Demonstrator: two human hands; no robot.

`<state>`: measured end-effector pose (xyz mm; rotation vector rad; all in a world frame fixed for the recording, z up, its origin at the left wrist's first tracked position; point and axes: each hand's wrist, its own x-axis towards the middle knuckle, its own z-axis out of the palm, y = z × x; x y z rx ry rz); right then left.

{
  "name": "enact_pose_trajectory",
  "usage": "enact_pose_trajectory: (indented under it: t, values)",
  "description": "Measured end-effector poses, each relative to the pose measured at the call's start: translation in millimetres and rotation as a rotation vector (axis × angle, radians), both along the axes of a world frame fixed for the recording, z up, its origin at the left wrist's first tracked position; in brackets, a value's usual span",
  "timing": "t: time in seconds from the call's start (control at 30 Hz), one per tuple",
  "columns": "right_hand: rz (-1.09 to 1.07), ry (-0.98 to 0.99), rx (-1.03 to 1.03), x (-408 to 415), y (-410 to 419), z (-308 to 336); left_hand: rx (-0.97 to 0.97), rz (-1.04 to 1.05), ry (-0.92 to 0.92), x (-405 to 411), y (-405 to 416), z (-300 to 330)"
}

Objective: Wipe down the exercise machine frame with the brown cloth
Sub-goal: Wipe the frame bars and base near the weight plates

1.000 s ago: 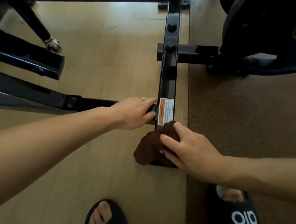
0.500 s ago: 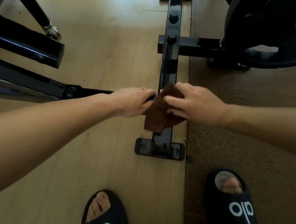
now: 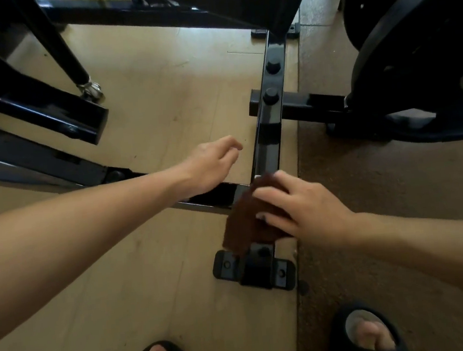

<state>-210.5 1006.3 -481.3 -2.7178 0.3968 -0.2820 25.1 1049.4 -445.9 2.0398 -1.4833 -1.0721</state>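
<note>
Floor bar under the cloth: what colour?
Glossy black floor bar, clearest in the head view; the cloth is brown.

No readable text, label or brand anywhere.
</note>
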Motion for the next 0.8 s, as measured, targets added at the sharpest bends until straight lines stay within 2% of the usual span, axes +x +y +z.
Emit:
enact_pose_trajectory:
  t: [0.1, 0.17, 0.27, 0.37, 0.5, 0.53, 0.57, 0.67, 0.7, 0.8]
  values:
    - [-0.458, -0.161, 0.358, 30, -30, 9, -0.124, 0.197, 0.123, -3, -16, 11]
    - [-0.633, -0.248, 0.508, 52, -45, 14, -0.151, 0.253, 0.222, -5, -27, 18]
    - [-0.702, -0.302, 0.734, 72, -59, 20, -0.074, 0.272, 0.343, -5, -42, 22]
    - [-0.669, -0.301, 1.011, 79, -68, 21, 0.065, 0.338, 0.479, -2, -54, 13]
    - [-0.608, -0.367, 1.333, 85, -81, 22, 0.027, 0.443, 0.645, 3, -65, -5]
    - [-0.592, -0.380, 1.334, 85, -83, 21, -0.014, 0.471, 0.637, 3, -69, -10]
    - [-0.580, -0.382, 1.243, 84, -84, 20, -0.064, 0.494, 0.606, 4, -74, -15]
    - [-0.671, -0.360, 0.591, 76, -86, 12, -0.180, 0.536, 0.457, 11, -93, -24]
    - [-0.704, -0.350, 0.455, 75, -86, 8, -0.203, 0.550, 0.403, 15, -101, -26]
    - [-0.676, -0.170, 0.327, 78, -76, -9, -0.273, 0.528, 0.164, 29, -126, -27]
